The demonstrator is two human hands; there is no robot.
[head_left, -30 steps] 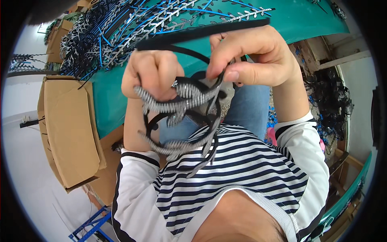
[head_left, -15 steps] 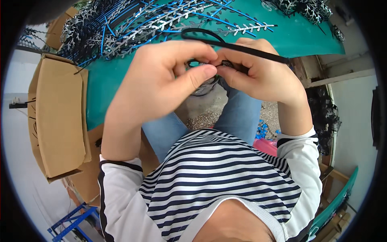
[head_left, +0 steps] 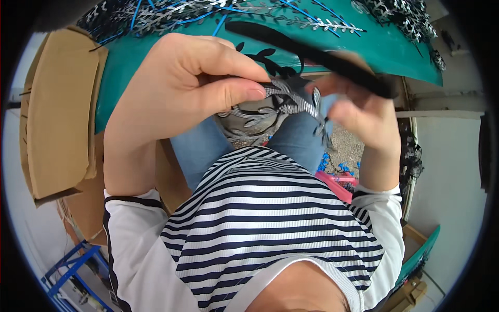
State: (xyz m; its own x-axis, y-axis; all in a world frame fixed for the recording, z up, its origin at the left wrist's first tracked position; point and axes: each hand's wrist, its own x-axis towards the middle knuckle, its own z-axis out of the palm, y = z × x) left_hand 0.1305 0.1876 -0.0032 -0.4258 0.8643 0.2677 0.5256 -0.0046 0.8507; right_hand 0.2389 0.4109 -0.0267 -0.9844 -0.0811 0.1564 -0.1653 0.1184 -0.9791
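Observation:
My left hand (head_left: 189, 86) pinches a silver-and-black leaf-patterned trim (head_left: 299, 105) between thumb and forefinger. The trim curls in loops below the fingers and stretches rightward, its leafy end hanging near my right thumb. Blurred by motion, my right hand (head_left: 364, 117) is just right of that end, thumb and fingers seemingly apart; whether it grips anything cannot be made out. A long black strap (head_left: 306, 50), also smeared, crosses in front of the right hand's fingers from upper left to lower right. Dark leaf shapes (head_left: 265, 56) show behind the trim.
A green-covered table (head_left: 125, 78) spans the far side, bearing piled silver-and-black leafy trims (head_left: 192, 13) with blue strips (head_left: 218, 23). An open cardboard box (head_left: 57, 114) stands at left. A pink container (head_left: 335, 186) and blue scraps lie on the floor at right.
My hands have parted: the right moved rightward and lower, the left shifted left. More of the leafy trim now shows between them. The black strap has swung and blurred.

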